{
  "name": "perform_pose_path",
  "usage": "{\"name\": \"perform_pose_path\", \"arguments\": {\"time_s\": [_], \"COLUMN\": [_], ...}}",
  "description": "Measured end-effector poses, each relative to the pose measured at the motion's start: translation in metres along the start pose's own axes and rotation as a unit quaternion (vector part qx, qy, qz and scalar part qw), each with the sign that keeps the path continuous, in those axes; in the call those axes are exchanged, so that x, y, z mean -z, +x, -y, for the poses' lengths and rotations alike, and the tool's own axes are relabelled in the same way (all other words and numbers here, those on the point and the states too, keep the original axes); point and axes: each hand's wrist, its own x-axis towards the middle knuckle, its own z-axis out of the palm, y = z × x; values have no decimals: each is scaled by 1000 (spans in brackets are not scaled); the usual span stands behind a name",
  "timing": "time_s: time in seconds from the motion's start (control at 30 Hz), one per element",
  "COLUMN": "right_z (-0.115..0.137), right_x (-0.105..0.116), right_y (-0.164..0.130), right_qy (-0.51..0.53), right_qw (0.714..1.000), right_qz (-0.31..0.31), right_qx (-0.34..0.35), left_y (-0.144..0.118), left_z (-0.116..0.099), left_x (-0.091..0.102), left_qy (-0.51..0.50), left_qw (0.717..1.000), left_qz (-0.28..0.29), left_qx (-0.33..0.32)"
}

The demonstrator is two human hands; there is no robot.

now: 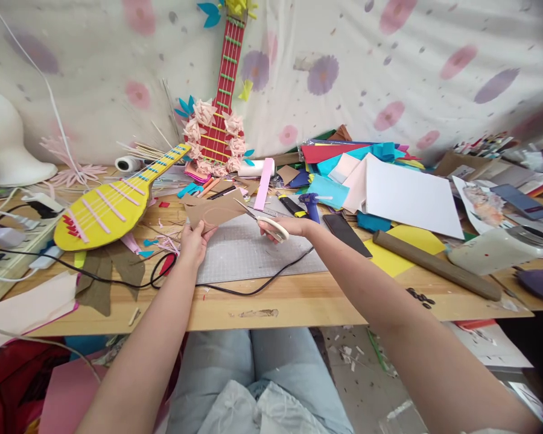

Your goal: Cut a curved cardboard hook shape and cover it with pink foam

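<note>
— While the person sat at the wooden table (pixel 298 301), what did each hand hold?

— The left hand (pixel 194 240) was closed on the lower left edge of a brown cardboard piece (pixel 217 211), thumb on top. The right hand (pixel 289 226) was clamped around the white handles of a pair of scissors (pixel 262 222). The two hands were apart, with the cardboard between them.

— Where was the cardboard piece exactly?

— It was held a little above the grey cutting mat (pixel 248 250), near the middle of the table. A curved line was drawn on it. The scissor blades were slightly open and pointed to the left, and their tips touched the right edge of the cardboard.

— What lay around it?

— A black cable (pixel 253 288) ran across the front of the mat. To the left lay a yellow cardboard guitar (pixel 113 208) with pink strips, and behind stood a red guitar (pixel 221 102) with paper flowers, leaning on the flowered cloth. To the right lay a white sheet (pixel 407 196), yellow paper (pixel 389 256), a brown cardboard tube (pixel 434 265) and a pile of coloured paper (pixel 344 154). A white foam head (pixel 4 144) stood at the far left.
</note>
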Motion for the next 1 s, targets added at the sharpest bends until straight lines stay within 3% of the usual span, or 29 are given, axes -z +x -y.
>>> {"name": "perform_pose_path", "arguments": {"time_s": [0.8, 1.0], "right_z": [-5, -10], "right_x": [3, 2], "right_y": [6, 8], "right_qy": [-40, -17], "right_qw": [998, 999], "right_qz": [49, 45], "right_qx": [-21, 8], "left_y": [-1, -2], "left_z": [4, 3], "left_x": [-3, -5], "left_qy": [-14, -11], "left_qw": [999, 999], "left_qz": [-29, -33], "left_qx": [10, 9]}}
